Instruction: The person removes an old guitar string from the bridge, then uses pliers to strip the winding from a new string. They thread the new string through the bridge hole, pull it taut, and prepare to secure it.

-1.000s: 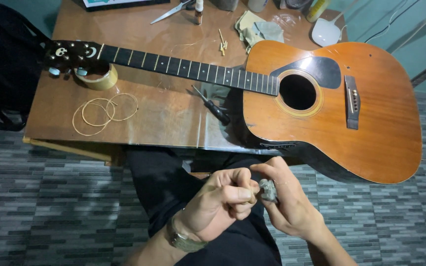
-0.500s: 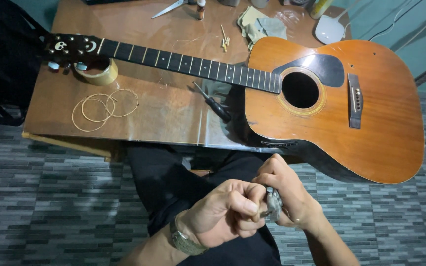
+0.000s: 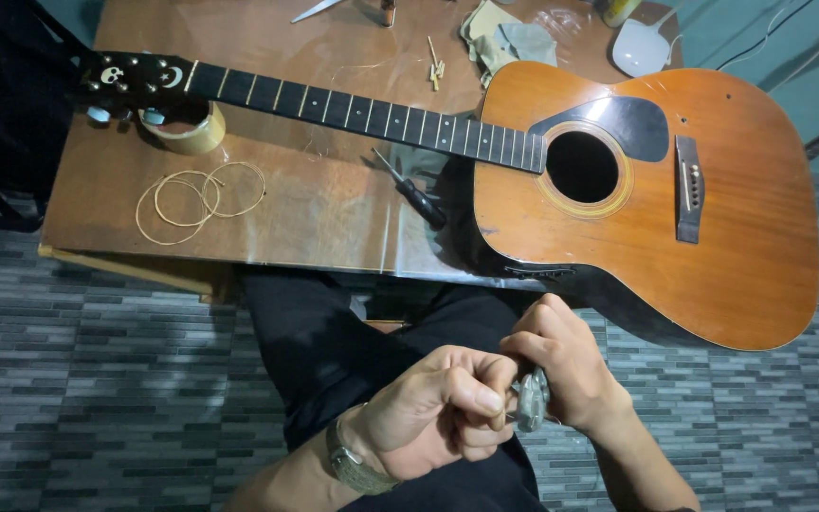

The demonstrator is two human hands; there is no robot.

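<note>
Two hands are held close together over the lap, below the counter's [image 3: 334, 228] near edge. A small grey metal piece [image 3: 531, 400] is pinched between them: the left hand [image 3: 438, 412] is curled nearly into a fist, its fingers [image 3: 485, 398] pressed against the piece, while the right hand [image 3: 561, 365] is wrapped round it from the other side. What the piece is cannot be told. Beyond the fingers, an orange acoustic guitar [image 3: 656, 190] is laid across the counter, with a black-handled screwdriver [image 3: 414, 194], coiled strings [image 3: 196, 194] and a tape roll [image 3: 187, 128] farther away to the left.
</note>
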